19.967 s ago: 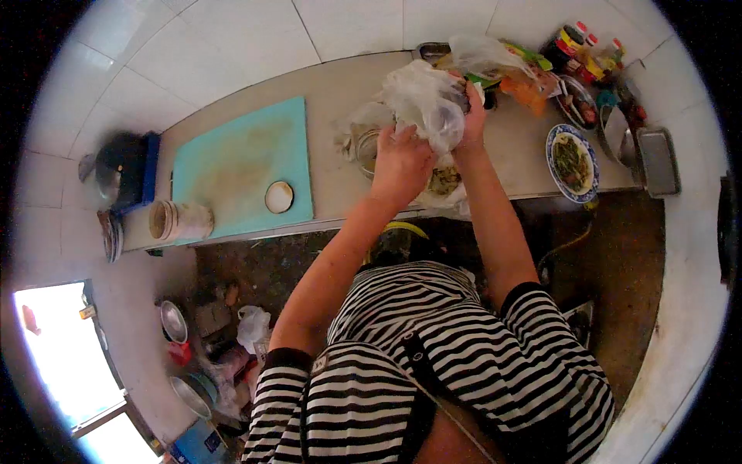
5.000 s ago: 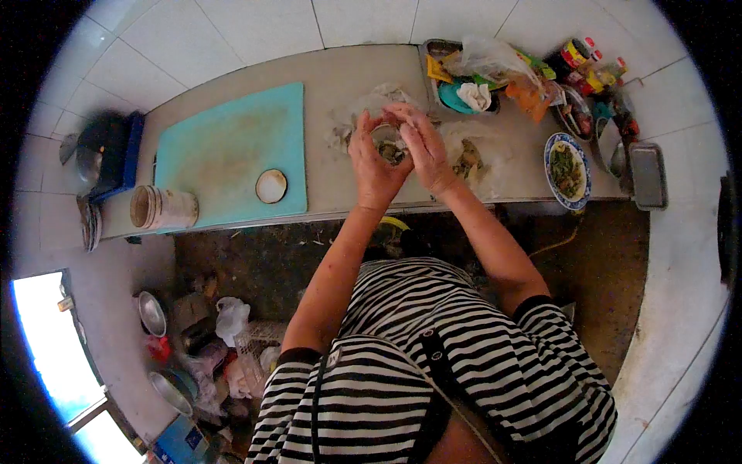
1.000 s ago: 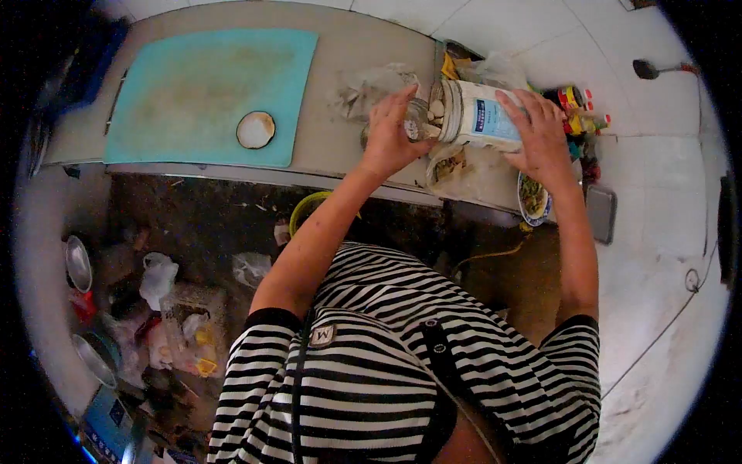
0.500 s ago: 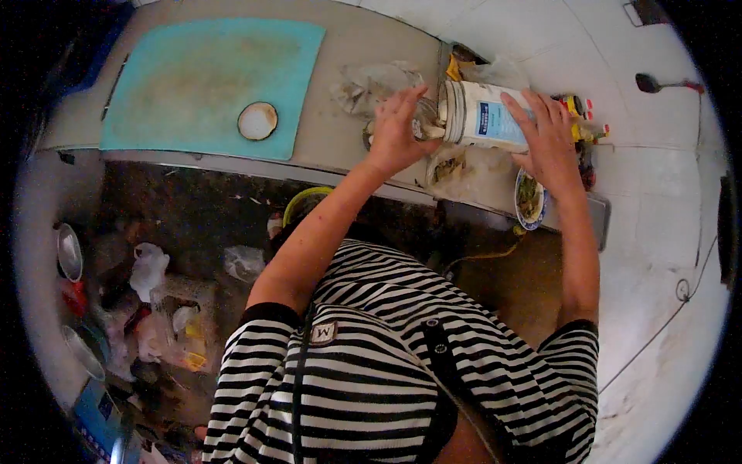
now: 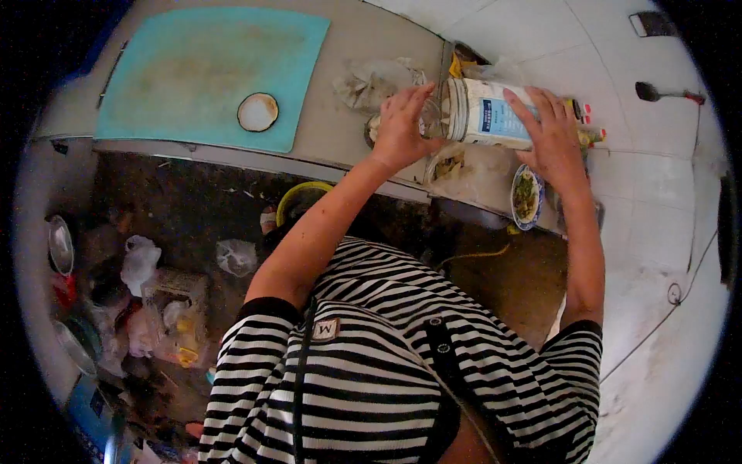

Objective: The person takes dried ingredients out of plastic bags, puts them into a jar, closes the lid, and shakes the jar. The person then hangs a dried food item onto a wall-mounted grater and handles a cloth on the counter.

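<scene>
A large clear jar with a blue label and whitish contents is tipped on its side, its ribbed mouth facing left. My right hand is closed around its far end, thumb and fingers spread over the label side. My left hand curls around a clear container at the jar's mouth, thumb below and fingers above. Pale pieces show in a container partly hidden behind the left hand. Just beyond lies a crumpled plastic bag.
A turquoise cutting board carries a small round white dish with a dark rim. At the counter edge stands a patterned bowl of green food beside a plastic bag. Bottles stand by the wall. Below is a yellow-rimmed bucket.
The jar has tipped slightly and shows more of its label. Both hands keep their hold, and the whole view has shifted a little.
</scene>
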`<act>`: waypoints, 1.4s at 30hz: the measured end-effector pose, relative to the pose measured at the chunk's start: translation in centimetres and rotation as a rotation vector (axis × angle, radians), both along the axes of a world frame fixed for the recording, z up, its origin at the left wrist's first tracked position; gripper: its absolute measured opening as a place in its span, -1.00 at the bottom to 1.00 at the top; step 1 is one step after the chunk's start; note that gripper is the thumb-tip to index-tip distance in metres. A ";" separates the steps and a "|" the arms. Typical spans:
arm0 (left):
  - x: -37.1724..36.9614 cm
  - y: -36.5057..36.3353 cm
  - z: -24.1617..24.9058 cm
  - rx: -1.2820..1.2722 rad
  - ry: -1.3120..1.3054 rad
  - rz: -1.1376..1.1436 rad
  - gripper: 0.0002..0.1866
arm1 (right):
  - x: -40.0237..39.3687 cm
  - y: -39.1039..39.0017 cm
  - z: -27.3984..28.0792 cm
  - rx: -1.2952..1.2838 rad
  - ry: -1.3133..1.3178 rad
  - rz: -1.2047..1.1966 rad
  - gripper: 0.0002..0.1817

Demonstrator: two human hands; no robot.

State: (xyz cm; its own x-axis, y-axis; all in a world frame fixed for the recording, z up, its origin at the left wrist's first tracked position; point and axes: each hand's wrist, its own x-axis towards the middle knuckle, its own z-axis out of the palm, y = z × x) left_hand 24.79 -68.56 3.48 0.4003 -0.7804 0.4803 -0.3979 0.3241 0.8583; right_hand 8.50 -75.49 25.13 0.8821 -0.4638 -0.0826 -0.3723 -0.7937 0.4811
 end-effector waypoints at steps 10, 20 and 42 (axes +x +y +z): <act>-0.2 -0.1 -0.2 -0.008 -0.005 0.036 -0.03 | 0.4 0.4 0.2 -0.005 -0.008 0.029 0.10; -0.3 -0.1 -0.3 -0.036 -0.015 0.052 -0.09 | 0.5 0.1 0.3 -0.006 0.040 -0.001 0.14; -0.1 -0.1 -0.4 -0.036 -0.033 0.064 -0.18 | 1.4 0.3 1.0 -0.020 0.021 0.049 0.08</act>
